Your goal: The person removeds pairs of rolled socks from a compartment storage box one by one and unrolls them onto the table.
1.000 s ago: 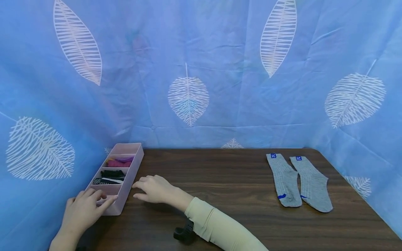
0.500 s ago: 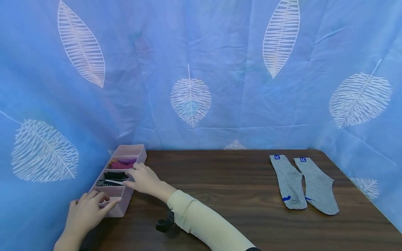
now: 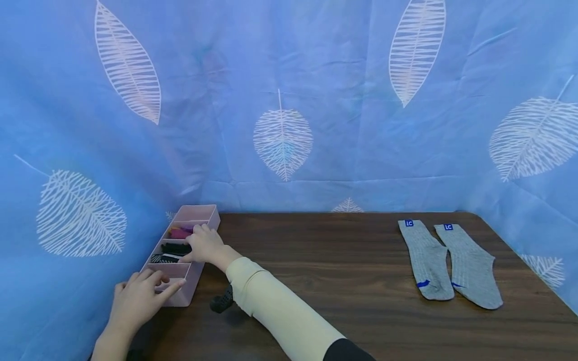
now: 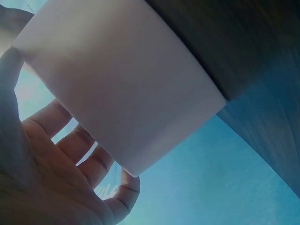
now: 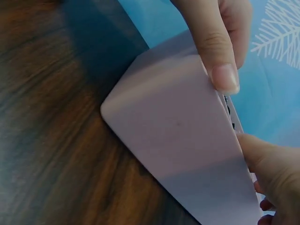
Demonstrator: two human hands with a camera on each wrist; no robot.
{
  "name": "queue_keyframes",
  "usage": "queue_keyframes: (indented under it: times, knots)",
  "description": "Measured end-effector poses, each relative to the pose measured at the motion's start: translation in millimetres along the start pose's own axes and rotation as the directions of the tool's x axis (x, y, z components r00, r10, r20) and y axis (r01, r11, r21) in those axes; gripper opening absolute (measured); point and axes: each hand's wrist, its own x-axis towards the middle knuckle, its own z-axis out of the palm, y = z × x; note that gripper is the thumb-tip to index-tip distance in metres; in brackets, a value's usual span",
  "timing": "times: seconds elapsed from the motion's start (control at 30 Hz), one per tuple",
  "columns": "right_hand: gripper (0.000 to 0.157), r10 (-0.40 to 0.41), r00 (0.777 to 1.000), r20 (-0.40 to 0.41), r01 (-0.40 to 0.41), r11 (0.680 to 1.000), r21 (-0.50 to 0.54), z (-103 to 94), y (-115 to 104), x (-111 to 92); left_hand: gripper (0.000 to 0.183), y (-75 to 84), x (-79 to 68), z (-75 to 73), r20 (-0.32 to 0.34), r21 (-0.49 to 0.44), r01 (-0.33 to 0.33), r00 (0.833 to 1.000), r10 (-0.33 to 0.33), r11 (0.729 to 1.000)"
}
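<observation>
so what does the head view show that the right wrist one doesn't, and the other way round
Only the head view: the gray socks, the pink-and-purple bundle in the pink box, and the light sleeve.

Only the right wrist view: the stretch of the box's long outer wall that the right hand hides from the head camera.

Both: the box, left hand, right hand, wood table and blue curtain, plus dark contents, a mere sliver in the wrist view.
</observation>
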Motion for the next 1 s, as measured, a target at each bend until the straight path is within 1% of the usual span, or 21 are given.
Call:
queue_keyframes:
  times: [0.07,0.27,0.37,0.57,0.7,0.77,0.87,1.0]
  knots:
    - [0.05,-0.003,1.0,0.016,0.004,1.0,-0.02,-1.2,-1,4,0.078,0.2,0.8,-0.3,-0.008,-0.005,-0.003,1.0,0.003,1.0]
    - [0.049,0.006,0.997,0.081,0.001,0.996,-0.086,-4.1,-7,14,0.072,-0.1,-0.2,-1.9,-0.017,-0.008,-0.01,1.0,0.01,1.0]
    - [0.045,0.04,0.994,0.106,-0.03,0.995,-0.097,-2.4,-11,17,0.072,1.0,-1.9,-2.0,-0.016,-0.009,-0.008,1.0,0.008,1.0]
    - [0.035,0.12,0.985,0.124,-0.106,0.987,-0.12,0.8,-18,20,0.069,4.1,-3.6,0.1,-0.033,-0.012,-0.015,0.999,0.014,1.0]
    - [0.032,0.144,0.98,0.137,-0.125,0.983,-0.137,0.2,-20,21,0.068,4.7,-2.9,0.0,-0.032,-0.017,-0.012,0.999,0.011,1.0]
    - [0.03,0.145,0.981,0.132,-0.127,0.982,-0.136,0.8,-20,21,0.068,4.6,-2.1,0.0,-0.031,-0.019,-0.007,0.999,0.006,1.0]
    - [0.022,0.14,0.984,0.111,-0.128,0.986,-0.111,5.0,-18,23,0.069,3.9,-0.9,-0.2,-0.024,-0.022,0.0,1.0,-0.001,1.0]
    - [0.02,0.107,0.992,0.06,-0.104,0.993,-0.051,13.3,-15,23,0.072,3.2,-0.9,-1.1,-0.007,-0.022,0.012,1.0,-0.012,1.0]
